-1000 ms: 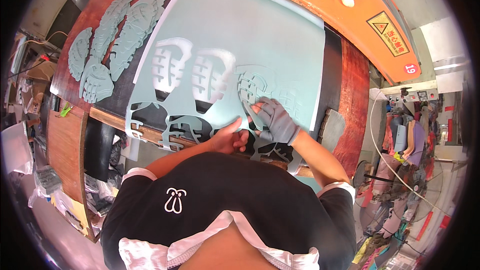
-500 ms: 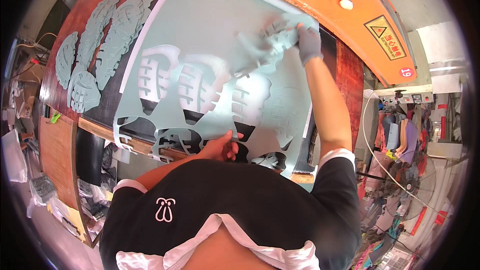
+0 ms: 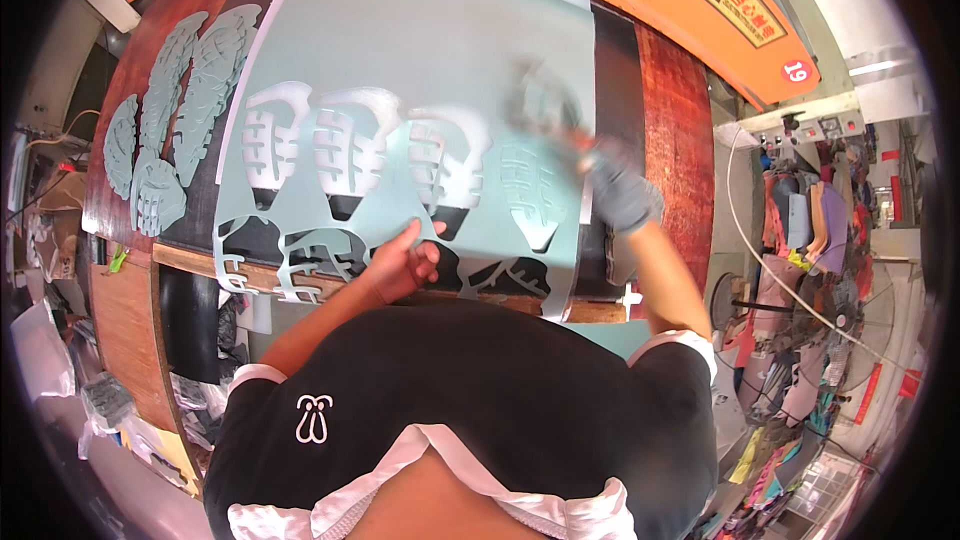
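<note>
A pale green sheet [image 3: 420, 30] lies across the work surface, with several curved, slotted cut-outs along its near part. White shows through three of these openings; the rightmost outline [image 3: 527, 185] is still pale green inside. My bare left hand [image 3: 405, 260] is closed on the sheet's near edge, thumb and fingertips at a strip between openings. Over the sheet's right edge, my right hand [image 3: 622, 190], in a grey glove, is closed on slotted green cut pieces [image 3: 545, 100]. Motion smears those pieces and the fingertips, so their number cannot be told.
Stacks of matching green cut pieces [image 3: 200, 70] lie on the dark red board at the left. An orange machine beam [image 3: 660, 0] with a warning label spans the far side. At the right stand a fan [image 3: 840, 320] and hanging coloured material [image 3: 800, 215].
My right hand has come nearer to me and toward the sheet's right edge with the cut pieces. My left hand stays at the near edge. The whole view has shifted somewhat.
</note>
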Demonstrator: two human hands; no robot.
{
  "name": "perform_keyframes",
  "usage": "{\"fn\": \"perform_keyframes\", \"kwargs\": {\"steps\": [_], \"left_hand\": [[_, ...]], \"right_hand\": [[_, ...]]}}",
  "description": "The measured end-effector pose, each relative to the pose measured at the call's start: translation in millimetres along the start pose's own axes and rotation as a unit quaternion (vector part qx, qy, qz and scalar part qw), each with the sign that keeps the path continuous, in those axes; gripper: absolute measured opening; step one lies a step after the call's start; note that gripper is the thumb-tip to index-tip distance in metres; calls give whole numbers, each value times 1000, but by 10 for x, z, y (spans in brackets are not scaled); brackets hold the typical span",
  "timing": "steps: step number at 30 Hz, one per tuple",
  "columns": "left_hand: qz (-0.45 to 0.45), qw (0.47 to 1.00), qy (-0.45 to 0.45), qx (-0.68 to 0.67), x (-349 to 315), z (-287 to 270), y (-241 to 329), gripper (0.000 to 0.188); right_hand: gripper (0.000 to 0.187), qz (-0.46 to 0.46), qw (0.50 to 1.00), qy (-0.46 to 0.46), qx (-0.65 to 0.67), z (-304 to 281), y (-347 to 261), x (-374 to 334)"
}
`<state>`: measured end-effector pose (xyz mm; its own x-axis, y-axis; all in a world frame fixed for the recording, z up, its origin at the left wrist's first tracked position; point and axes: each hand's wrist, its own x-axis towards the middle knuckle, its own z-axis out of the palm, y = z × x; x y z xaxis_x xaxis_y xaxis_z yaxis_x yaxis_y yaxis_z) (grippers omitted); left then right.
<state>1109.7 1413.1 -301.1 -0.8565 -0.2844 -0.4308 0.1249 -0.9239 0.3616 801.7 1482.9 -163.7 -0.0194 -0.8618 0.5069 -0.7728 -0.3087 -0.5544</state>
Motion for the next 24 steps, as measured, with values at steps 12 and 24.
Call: {"fn": "perform_keyframes", "kwargs": {"steps": [12,24], "left_hand": [[-69,990,-57,113,-57,868,-585,61],[-64,954,-270,-116,844,825,-892,27]], "right_hand": [[34,-76,988,-18,-133,344,221,-819],[50,-88,975,-122,-166,156,154,-892]]}}
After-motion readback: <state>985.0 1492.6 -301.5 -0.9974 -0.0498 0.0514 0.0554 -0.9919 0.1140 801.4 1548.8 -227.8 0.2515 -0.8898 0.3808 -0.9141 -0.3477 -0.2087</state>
